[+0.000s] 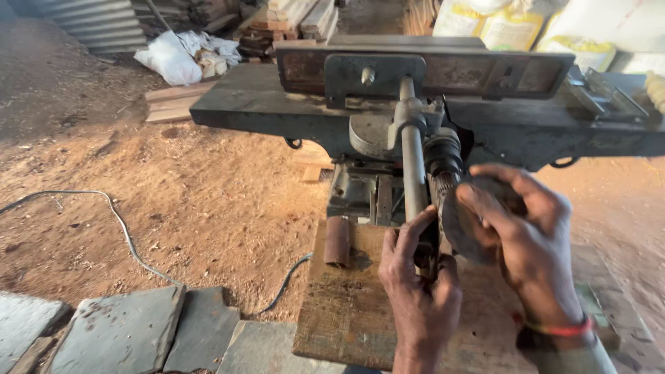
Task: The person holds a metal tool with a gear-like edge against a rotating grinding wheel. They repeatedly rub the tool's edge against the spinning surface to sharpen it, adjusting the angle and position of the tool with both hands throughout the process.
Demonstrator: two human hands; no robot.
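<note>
A dark, rusty woodworking machine (277,104) stands in front of me, with a long flat bed and a chuck-like spindle (442,156) sticking out of its side. My right hand (519,235) is wrapped around a round grey disc (463,225) at the end of that spindle. My left hand (415,277) grips a small dark tool (424,251) held against the spindle just below the steel bar (413,173). Both hands hover over a worn wooden board (343,305). A red band circles my right wrist.
A short rusty cylinder (338,240) lies on the board to the left. A grey cable (118,221) snakes over the sawdust-covered ground. Flat stone slabs (125,332) lie at the lower left. Stacked timber (291,21), white sacks (173,59) and corrugated sheets stand behind.
</note>
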